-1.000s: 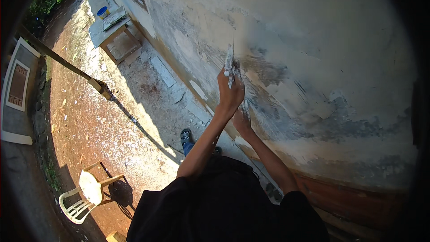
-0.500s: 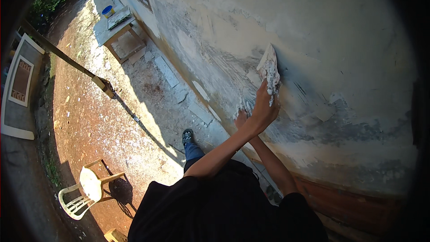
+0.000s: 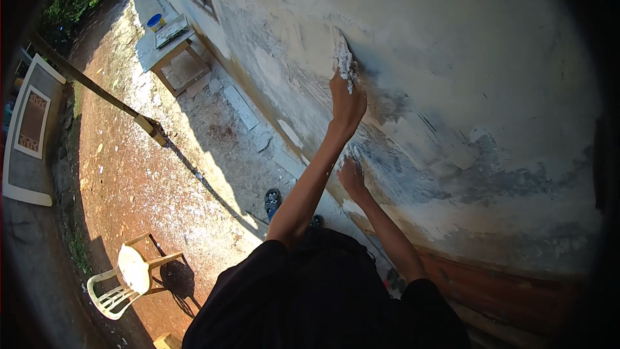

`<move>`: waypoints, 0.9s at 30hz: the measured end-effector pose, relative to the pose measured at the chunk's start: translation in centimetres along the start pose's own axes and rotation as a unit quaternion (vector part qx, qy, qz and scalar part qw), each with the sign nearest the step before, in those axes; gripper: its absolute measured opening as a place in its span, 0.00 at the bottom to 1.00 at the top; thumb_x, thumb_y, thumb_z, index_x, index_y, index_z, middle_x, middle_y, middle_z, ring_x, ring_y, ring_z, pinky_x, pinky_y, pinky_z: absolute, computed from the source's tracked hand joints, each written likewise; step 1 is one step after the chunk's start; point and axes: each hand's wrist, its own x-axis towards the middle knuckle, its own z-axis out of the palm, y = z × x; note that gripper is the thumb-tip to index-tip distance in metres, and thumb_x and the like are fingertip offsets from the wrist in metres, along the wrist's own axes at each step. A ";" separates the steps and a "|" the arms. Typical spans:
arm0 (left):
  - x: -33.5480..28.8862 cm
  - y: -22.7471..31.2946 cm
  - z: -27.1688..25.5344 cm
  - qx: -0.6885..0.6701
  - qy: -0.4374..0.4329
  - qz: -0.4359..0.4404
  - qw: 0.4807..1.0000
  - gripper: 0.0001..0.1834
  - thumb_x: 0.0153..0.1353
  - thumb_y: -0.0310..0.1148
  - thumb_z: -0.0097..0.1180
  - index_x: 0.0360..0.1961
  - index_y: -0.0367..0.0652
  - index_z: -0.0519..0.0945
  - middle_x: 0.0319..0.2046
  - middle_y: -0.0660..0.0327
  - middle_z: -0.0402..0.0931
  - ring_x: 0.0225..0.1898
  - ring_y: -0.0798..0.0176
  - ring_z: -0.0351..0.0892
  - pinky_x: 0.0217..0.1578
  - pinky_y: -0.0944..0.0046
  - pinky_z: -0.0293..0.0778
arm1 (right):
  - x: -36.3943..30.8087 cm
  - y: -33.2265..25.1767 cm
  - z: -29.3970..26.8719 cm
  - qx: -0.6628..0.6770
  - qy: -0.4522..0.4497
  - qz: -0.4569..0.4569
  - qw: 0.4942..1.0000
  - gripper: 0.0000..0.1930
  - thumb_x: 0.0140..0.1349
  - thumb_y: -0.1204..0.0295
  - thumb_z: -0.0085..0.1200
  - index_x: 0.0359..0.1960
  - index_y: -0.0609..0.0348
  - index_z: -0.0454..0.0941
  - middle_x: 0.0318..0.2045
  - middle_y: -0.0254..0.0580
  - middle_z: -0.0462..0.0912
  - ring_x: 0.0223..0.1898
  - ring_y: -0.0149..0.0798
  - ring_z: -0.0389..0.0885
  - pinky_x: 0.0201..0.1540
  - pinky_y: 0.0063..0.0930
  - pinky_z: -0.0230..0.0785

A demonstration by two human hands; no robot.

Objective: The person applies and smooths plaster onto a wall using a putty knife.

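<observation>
My left hand (image 3: 349, 105) is closed round a putty knife (image 3: 343, 58) thickly caked with white filler. Its blade points up along the plastered wall (image 3: 439, 71), at or very near the surface, beside a patch of pale and grey smears. Lower down, close to the wall, my right hand (image 3: 352, 178) is closed too. White filler shows at its fingertips, but what it grips is mostly hidden.
A wooden table (image 3: 152, 55) with a blue bucket (image 3: 155, 22) and a smeared board (image 3: 171, 31) stands along the wall. A pole (image 3: 97, 84) slants over the ground at left. A plastic chair (image 3: 132, 268) is lower left. Flat slabs (image 3: 240, 106) lie by the wall base.
My left hand has moved up and left along the wall with the putty knife, away from my right hand. My right hand has stayed nearly in place, lowering slightly.
</observation>
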 end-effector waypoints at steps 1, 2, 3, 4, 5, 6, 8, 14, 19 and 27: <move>-2.0 1.7 0.4 0.001 -0.020 0.011 1.000 0.09 0.45 0.18 0.38 0.29 0.28 0.67 0.24 0.44 0.66 0.28 0.44 0.67 0.29 0.56 0.63 | 0.2 0.8 1.3 0.000 -0.001 -0.002 1.000 0.24 0.50 0.66 0.44 0.48 0.65 0.59 0.47 0.51 0.63 0.51 0.44 0.58 0.52 0.31 0.50; -4.2 3.6 1.7 -0.027 -0.044 0.018 0.999 0.09 0.45 0.18 0.38 0.29 0.28 0.67 0.25 0.43 0.66 0.29 0.43 0.66 0.32 0.54 0.62 | 0.8 3.5 4.1 -0.024 0.141 -0.097 0.985 0.23 0.49 0.64 0.45 0.44 0.67 0.62 0.45 0.53 0.64 0.49 0.45 0.60 0.52 0.33 0.50; -6.7 5.4 3.2 -0.061 -0.074 0.024 0.995 0.09 0.44 0.18 0.38 0.30 0.28 0.67 0.26 0.43 0.66 0.30 0.41 0.65 0.34 0.53 0.62 | 1.6 6.8 7.0 -0.052 0.279 -0.181 0.941 0.23 0.48 0.62 0.45 0.41 0.69 0.66 0.43 0.55 0.66 0.48 0.47 0.61 0.51 0.35 0.51; -9.4 6.3 4.1 -0.071 -0.073 0.042 0.994 0.10 0.43 0.17 0.38 0.30 0.28 0.67 0.25 0.43 0.66 0.29 0.42 0.66 0.33 0.55 0.63 | 2.1 8.4 8.4 -0.110 0.251 -0.120 0.954 0.21 0.48 0.63 0.45 0.40 0.68 0.67 0.42 0.57 0.66 0.48 0.48 0.61 0.50 0.37 0.50; -11.5 6.9 5.0 -0.083 -0.072 0.059 0.992 0.11 0.43 0.17 0.38 0.30 0.29 0.67 0.24 0.44 0.66 0.28 0.42 0.66 0.32 0.57 0.63 | 1.9 10.6 9.5 -0.115 0.252 -0.104 0.955 0.21 0.48 0.63 0.45 0.40 0.68 0.67 0.42 0.57 0.66 0.48 0.48 0.61 0.50 0.37 0.50; -11.0 6.0 3.0 -0.060 -0.059 0.056 0.995 0.11 0.43 0.17 0.38 0.30 0.29 0.67 0.24 0.44 0.66 0.28 0.42 0.66 0.32 0.57 0.63 | 2.8 8.3 9.1 -0.020 0.269 -0.116 0.956 0.21 0.48 0.63 0.45 0.40 0.67 0.67 0.42 0.57 0.66 0.47 0.47 0.61 0.50 0.37 0.51; -9.8 4.9 -2.5 -0.137 -0.122 -0.069 0.981 0.16 0.43 0.18 0.39 0.37 0.28 0.66 0.28 0.43 0.67 0.30 0.43 0.66 0.33 0.61 0.63 | 0.3 3.2 3.6 0.278 0.235 -0.139 0.921 0.21 0.47 0.64 0.47 0.41 0.64 0.66 0.42 0.55 0.67 0.48 0.47 0.61 0.49 0.36 0.52; 3.8 -7.7 -4.7 0.092 0.114 0.019 0.989 0.10 0.48 0.25 0.37 0.17 0.28 0.65 0.09 0.54 0.60 0.13 0.64 0.56 0.16 0.63 0.56 | 0.8 3.8 3.0 -0.161 0.128 -0.089 0.975 0.23 0.47 0.66 0.45 0.43 0.68 0.63 0.42 0.55 0.66 0.46 0.48 0.63 0.47 0.35 0.56; 3.7 -9.2 0.6 0.003 0.057 -0.050 0.997 0.10 0.53 0.24 0.37 0.18 0.30 0.64 0.10 0.53 0.60 0.15 0.65 0.51 0.17 0.62 0.54 | 1.4 2.7 3.1 -0.050 0.101 -0.012 0.994 0.21 0.46 0.65 0.46 0.40 0.68 0.65 0.39 0.55 0.68 0.43 0.49 0.64 0.44 0.37 0.58; -7.8 5.8 -2.9 -0.169 -0.174 -0.032 0.970 0.16 0.43 0.20 0.40 0.37 0.30 0.66 0.30 0.43 0.68 0.33 0.47 0.68 0.36 0.66 0.64 | 2.6 5.0 9.4 0.017 0.183 0.175 0.967 0.24 0.43 0.65 0.50 0.43 0.65 0.63 0.44 0.55 0.64 0.49 0.50 0.58 0.52 0.42 0.46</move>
